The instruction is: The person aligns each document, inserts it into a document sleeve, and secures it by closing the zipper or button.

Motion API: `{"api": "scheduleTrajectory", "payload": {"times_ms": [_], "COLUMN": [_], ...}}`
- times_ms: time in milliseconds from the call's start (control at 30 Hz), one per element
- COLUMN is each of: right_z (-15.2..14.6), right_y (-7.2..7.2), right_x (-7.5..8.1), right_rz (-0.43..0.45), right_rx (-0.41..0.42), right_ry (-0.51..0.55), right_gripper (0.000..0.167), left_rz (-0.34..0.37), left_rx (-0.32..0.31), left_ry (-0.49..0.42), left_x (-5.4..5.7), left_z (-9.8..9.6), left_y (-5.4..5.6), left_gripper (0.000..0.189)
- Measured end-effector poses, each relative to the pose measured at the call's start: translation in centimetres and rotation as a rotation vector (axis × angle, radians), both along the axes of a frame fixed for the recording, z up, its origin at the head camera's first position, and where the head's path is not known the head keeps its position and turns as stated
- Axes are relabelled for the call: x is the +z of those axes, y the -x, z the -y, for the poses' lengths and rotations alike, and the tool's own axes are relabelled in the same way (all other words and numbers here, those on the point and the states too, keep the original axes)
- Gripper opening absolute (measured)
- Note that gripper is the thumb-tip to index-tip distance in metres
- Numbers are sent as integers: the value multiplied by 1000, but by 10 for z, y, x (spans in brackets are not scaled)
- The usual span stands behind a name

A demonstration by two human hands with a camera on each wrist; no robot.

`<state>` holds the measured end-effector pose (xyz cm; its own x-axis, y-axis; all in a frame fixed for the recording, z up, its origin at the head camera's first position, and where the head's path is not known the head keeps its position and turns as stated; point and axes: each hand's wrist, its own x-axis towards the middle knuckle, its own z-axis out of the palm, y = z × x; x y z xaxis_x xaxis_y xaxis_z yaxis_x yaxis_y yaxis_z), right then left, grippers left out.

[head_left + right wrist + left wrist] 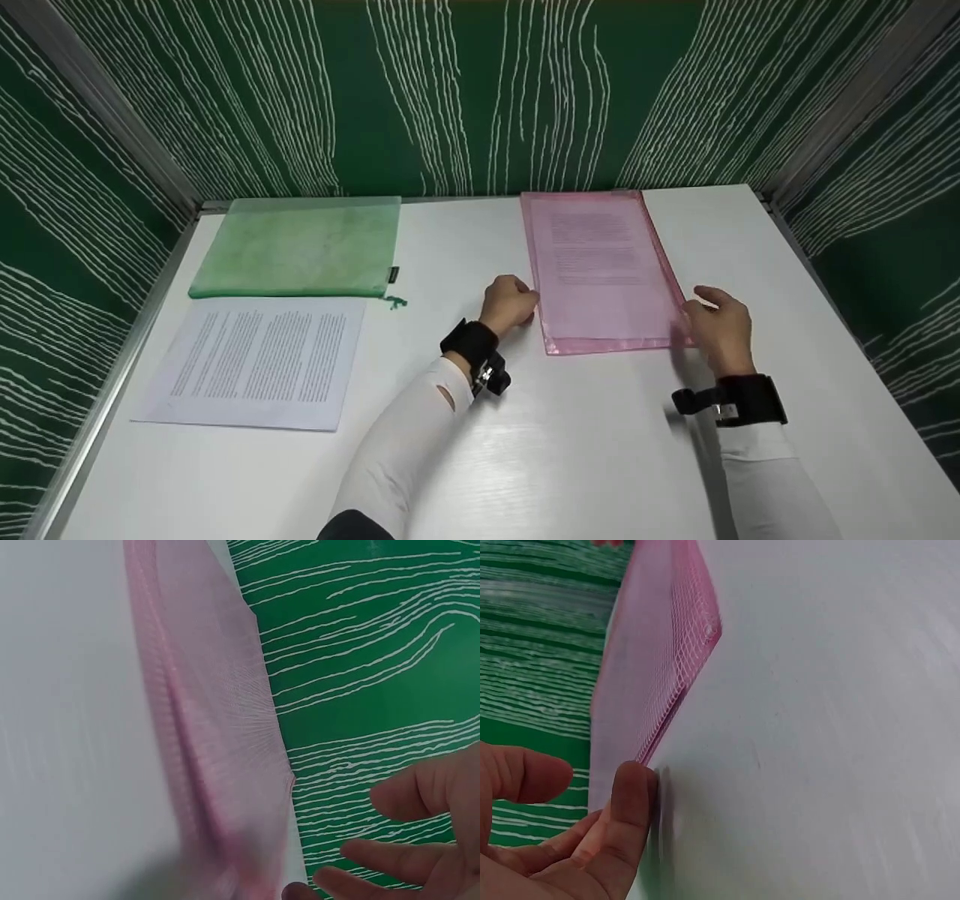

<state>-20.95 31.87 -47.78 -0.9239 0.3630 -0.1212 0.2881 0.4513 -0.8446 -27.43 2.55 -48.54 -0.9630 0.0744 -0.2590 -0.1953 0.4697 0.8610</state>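
Note:
A pink mesh document pouch lies on the white table, with a printed sheet showing through it. Along its left edge is my left hand; in the left wrist view a fingertip meets the pouch's edge while the thumb stands apart from it. My right hand is at the lower right corner of the pouch. Its thumb and fingers are spread apart in the right wrist view, beside the pouch's raised-looking side, with nothing pinched between them.
A green mesh pouch with a black tag and green zipper pull lies at the back left. Printed paper lies just in front of it. Green walls with white lines border the table.

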Motion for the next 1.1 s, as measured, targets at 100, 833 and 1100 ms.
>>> {"api": "scheduleTrajectory", "payload": {"times_ms": [100,833,1100], "right_z": [6,97,130], "right_y": [-2,-37,-42], "right_x": [0,-13,-12], "right_rz": [-32,-423,-447], "right_rx": [3,322,467], "right_ry": [-76,-168,-193], "right_gripper": [47,33,33], "left_rz": [18,-255,-430], "left_rx": [-48,-461,-460], "left_ry": [12,171,294], "left_x": [3,23,11], "left_z": [7,83,125], "left_y": [-7,-81,-105], "left_gripper": [26,41,39]}}
